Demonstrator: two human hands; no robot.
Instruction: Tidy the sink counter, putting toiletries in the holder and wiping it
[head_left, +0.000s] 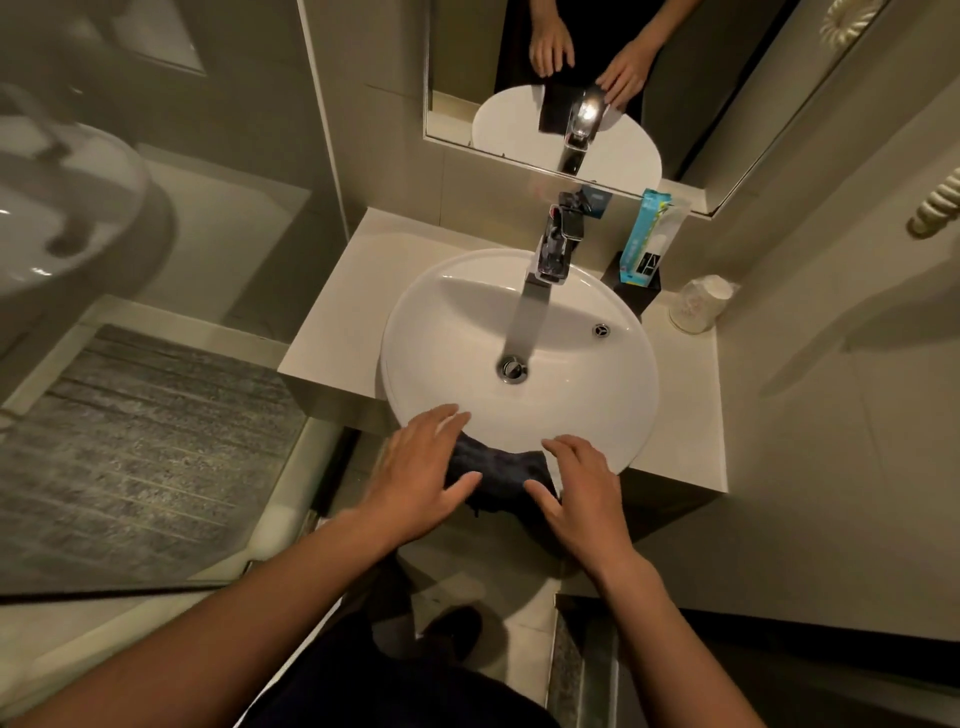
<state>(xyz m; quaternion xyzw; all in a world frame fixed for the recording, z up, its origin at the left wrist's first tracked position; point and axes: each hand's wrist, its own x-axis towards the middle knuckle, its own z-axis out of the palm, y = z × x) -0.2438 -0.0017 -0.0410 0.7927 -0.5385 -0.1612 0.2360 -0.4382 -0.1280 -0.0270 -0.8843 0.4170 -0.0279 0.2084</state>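
- Left hand (421, 480), right hand (582, 493): fingers spread, flat on dark cloth (496, 467), gripping nothing.
- Cloth draped over sink (519, 322) front rim.
- Toothpaste box (644, 239) upright in black holder (641, 291).

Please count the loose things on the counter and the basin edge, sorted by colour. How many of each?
Dark: 2, the cloth on the basin's front edge and the holder
Blue-green: 1, the toiletry packet standing in the holder
White: 1, the wrapped cups
Total: 4
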